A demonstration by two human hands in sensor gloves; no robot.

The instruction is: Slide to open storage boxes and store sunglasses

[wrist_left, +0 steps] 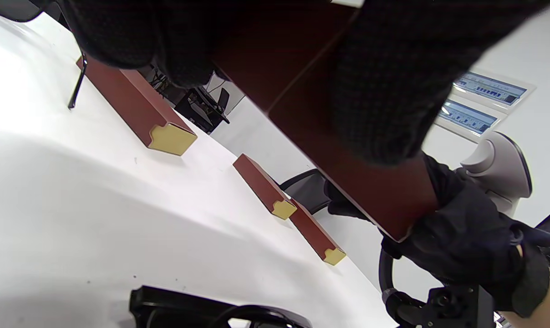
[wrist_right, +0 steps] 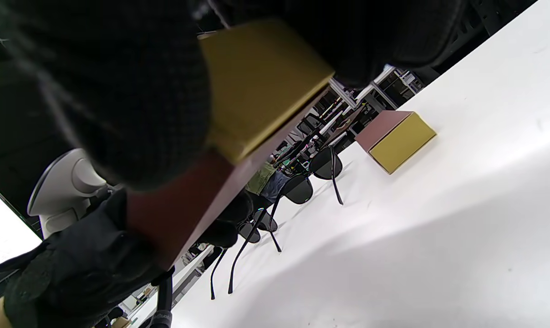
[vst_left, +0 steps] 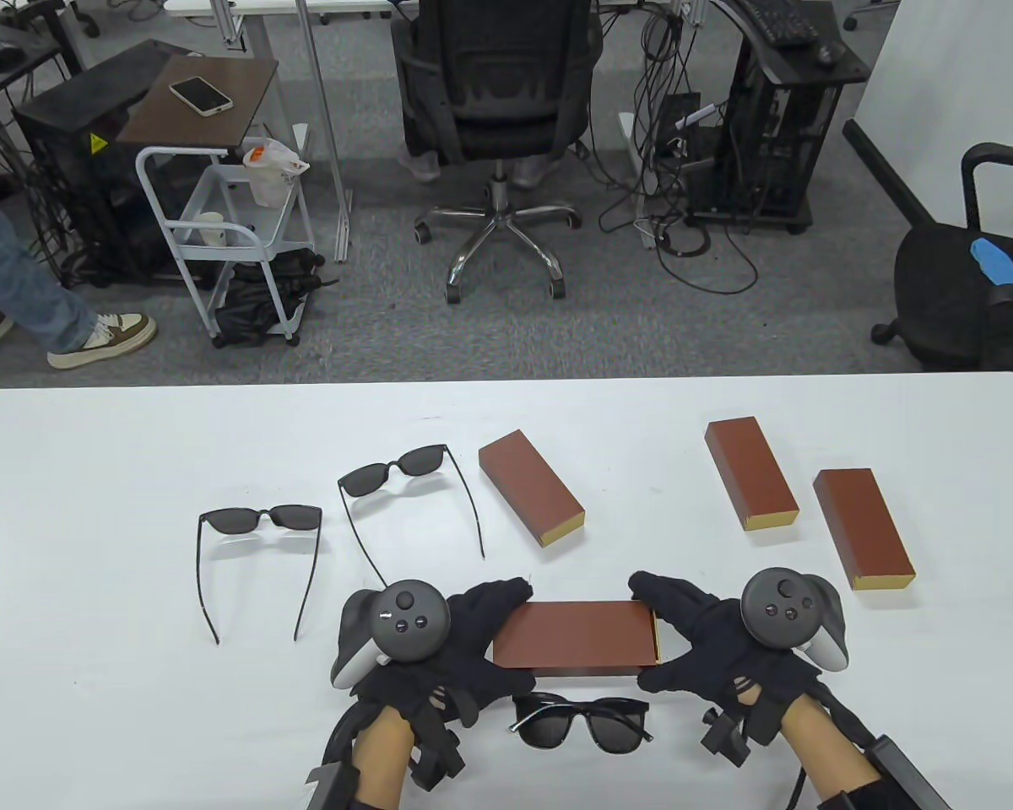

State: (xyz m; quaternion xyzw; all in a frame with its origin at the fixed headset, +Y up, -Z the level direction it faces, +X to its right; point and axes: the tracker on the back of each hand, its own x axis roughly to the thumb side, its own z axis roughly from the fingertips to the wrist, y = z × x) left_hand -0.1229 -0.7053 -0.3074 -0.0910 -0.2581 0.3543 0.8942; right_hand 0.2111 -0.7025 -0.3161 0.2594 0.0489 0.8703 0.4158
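Two hands in black sensor gloves enter from the bottom edge of the table view, each with a grey tracker strapped to its back. The left hand (vst_left: 464,629) angles in towards centre frame, and the right hand (vst_left: 692,629) mirrors it from the other side. Between them they hold a long reddish-brown storage box with a gold end (vst_left: 576,645), lifted off the white table (vst_left: 93,523) in the lower centre of the frame. The left hand's fingers wrap over the box's left end; the right hand grips the right end, where a thin gold edge shows beside its fingers.

Just below the held box, near the bottom edge, lies a pair of folded black sunglasses (vst_left: 581,724). Two more black pairs with arms spread open rest on the table: one at centre left (vst_left: 259,540), another above and to the right of it (vst_left: 405,485). Three closed brown boxes lie flat: one at centre (vst_left: 530,488), two at the right (vst_left: 751,472) (vst_left: 863,527).

The left wrist view shows the box's brown underside (wrist_left: 320,136) raised above the table, with the right hand clamped on its far end. The right wrist view shows the gold inner end (wrist_right: 261,82) standing out from the brown sleeve, gloved fingers (wrist_right: 120,91) pressed around it.
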